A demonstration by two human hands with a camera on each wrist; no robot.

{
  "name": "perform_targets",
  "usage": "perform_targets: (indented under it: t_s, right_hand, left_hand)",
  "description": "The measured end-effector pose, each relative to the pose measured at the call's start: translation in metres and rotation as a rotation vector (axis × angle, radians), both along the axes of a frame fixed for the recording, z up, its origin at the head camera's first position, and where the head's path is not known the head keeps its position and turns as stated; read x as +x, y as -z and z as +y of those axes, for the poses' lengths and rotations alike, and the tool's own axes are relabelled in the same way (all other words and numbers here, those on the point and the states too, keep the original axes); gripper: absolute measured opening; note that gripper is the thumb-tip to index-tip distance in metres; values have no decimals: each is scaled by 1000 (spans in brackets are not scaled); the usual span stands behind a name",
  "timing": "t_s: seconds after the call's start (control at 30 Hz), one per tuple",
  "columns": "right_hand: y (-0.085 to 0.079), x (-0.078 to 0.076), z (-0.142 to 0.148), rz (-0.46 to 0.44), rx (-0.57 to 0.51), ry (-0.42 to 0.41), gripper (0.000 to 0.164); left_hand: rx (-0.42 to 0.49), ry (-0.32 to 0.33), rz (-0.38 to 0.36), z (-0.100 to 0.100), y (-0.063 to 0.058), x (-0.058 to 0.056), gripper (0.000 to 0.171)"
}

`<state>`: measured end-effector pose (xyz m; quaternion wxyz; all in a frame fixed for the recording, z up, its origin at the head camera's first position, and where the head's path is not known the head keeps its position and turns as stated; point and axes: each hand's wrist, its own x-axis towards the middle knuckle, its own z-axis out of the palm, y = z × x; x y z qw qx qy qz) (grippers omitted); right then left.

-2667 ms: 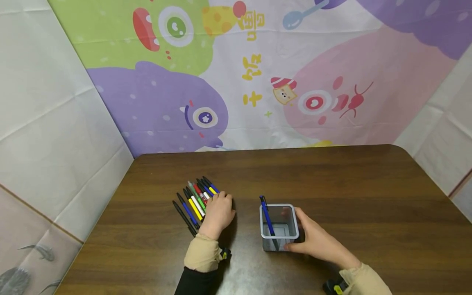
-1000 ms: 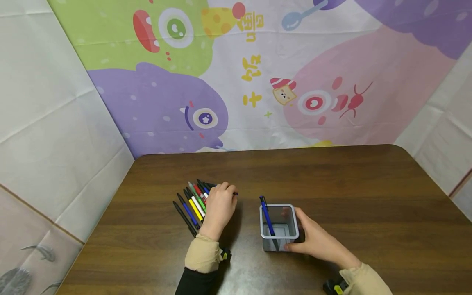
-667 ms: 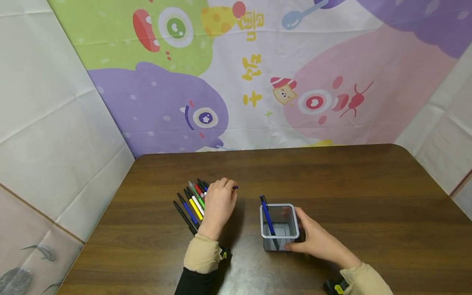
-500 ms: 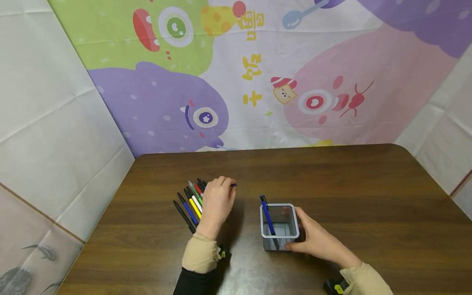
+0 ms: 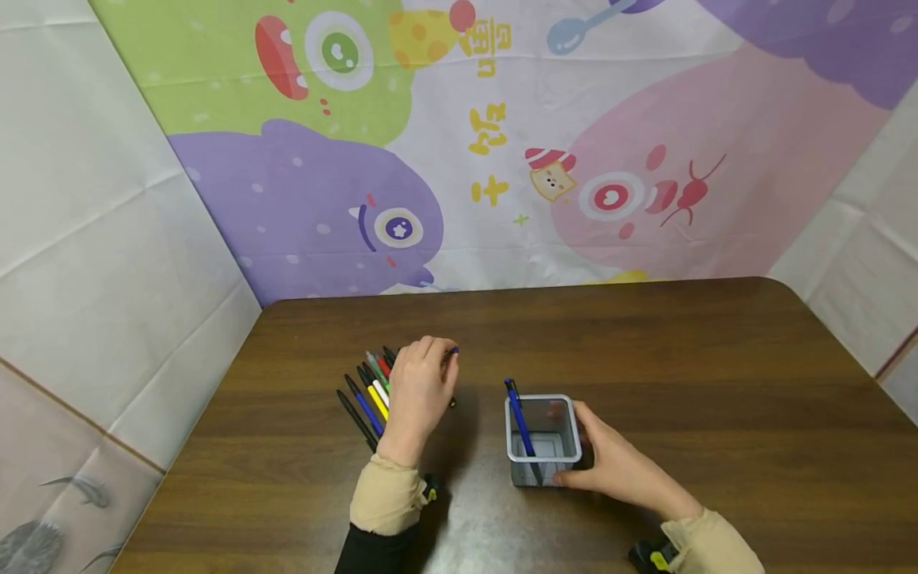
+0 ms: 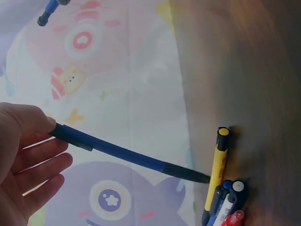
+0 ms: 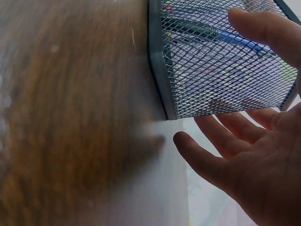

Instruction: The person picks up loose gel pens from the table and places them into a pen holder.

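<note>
My left hand (image 5: 416, 391) pinches a blue pen (image 6: 122, 151) by one end between thumb and forefinger. The other fingers are loosely bent. In the left wrist view, that pen slants, its far end at a yellow pen (image 6: 217, 169); whether they touch I cannot tell. Several pens lie in a slanting row beside and partly under this hand, among them a blue pen (image 5: 366, 408). My right hand (image 5: 624, 470) holds the right side of a square mesh pen holder (image 5: 543, 460), thumb in front and fingers behind. Inside the holder leans another blue pen (image 5: 520, 420).
The brown wooden table (image 5: 645, 351) carries everything. A cartoon-printed cloth (image 5: 495, 247) hangs behind its far edge, with a pale cloth (image 5: 107, 199) at the left. Dark devices with yellow-green marks sit at both wrists.
My left hand closed on the blue pen at the row's right end, lifted it and moved slightly away and left. My right hand and the pen holder stayed in place.
</note>
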<state>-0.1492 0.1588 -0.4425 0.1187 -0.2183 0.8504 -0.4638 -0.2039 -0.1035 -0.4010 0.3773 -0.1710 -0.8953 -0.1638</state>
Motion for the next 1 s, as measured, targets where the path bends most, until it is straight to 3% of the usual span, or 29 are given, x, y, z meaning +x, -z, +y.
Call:
perform_targets:
  t_s: [0.13,0.57,1.0]
  right_hand:
    - [0,0,0,-1,1,2,84]
    - [2,-1,0,8,-3,-3,85]
    - [3,-1,1,3,-10,-11,85]
  left_hand:
    - [42,15,3,1,-2,2,8]
    - [246,77,-89,3,-11,8,8]
    - [363,145,-65,7,-25,16,11]
